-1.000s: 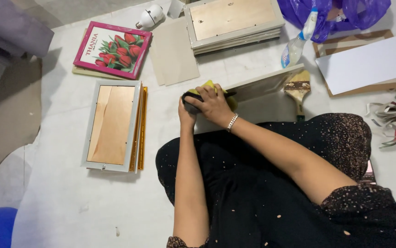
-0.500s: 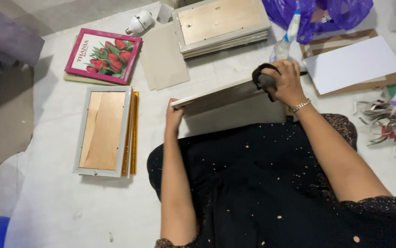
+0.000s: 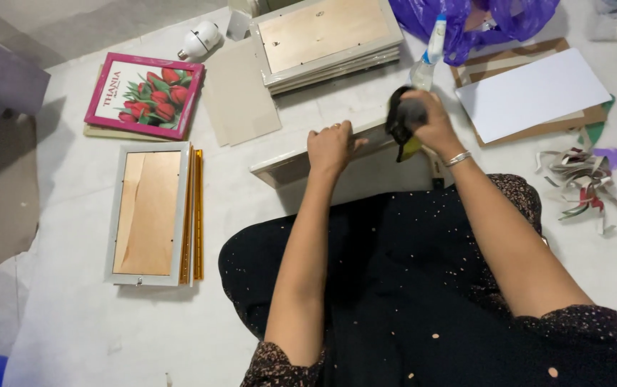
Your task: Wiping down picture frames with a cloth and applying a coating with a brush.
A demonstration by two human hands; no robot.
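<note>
A pale picture frame [image 3: 287, 166] stands on its long edge on the white floor in front of my lap. My left hand [image 3: 331, 147] grips its top edge near the middle. My right hand [image 3: 431, 120] is closed on a dark cloth with a yellow patch [image 3: 401, 129] and presses it against the frame's right end. A spray bottle [image 3: 428, 54] stands just beyond my right hand.
Two frames lie face down at the left [image 3: 149, 213], one silver and one gold-edged. A pink-framed flower picture [image 3: 143, 94], a white bulb [image 3: 201, 39], grey card [image 3: 240, 93], a stack of frames [image 3: 326, 39], a purple bag [image 3: 473, 18], white sheets on cardboard [image 3: 534, 93] and paper scraps [image 3: 580, 179] surround me.
My right hand with the cloth slid from the frame's left part to its right end. My left hand let go of the cloth area and took the top edge.
</note>
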